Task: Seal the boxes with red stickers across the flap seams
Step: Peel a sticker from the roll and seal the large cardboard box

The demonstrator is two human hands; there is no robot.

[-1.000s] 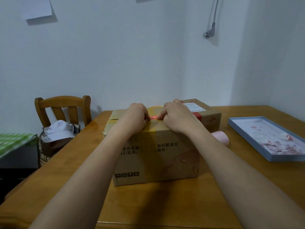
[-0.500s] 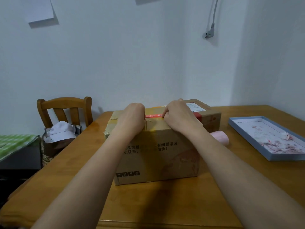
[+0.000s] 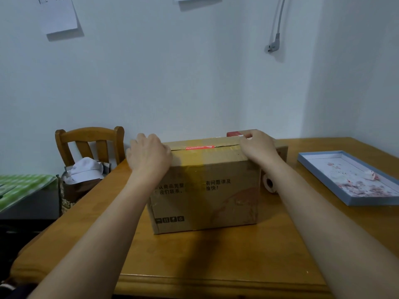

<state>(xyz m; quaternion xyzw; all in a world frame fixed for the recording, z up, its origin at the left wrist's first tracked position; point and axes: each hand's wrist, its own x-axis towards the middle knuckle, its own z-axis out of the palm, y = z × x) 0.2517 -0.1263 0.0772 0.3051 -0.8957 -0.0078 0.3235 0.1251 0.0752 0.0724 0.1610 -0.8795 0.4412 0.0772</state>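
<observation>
A brown cardboard box (image 3: 205, 190) with printed black text stands on the wooden table (image 3: 194, 266). A red sticker (image 3: 200, 147) lies across the flap seam on its top, near the middle. My left hand (image 3: 149, 156) rests flat on the box's top left corner. My right hand (image 3: 259, 147) lies on the top right part, fingers spread over the flaps. Both hands hold nothing. Behind the right hand a second box with a red label (image 3: 234, 134) shows partly.
A roll of white stickers (image 3: 268, 183) lies right of the box, half hidden by my right forearm. A shallow blue tray (image 3: 323, 169) with red scraps sits at the right. A wooden chair (image 3: 90, 143) and a bag stand at the left table edge.
Both hands were close together at the middle of the seam, pressing the sticker. They have slid apart to the box's left and right ends, uncovering the sticker.
</observation>
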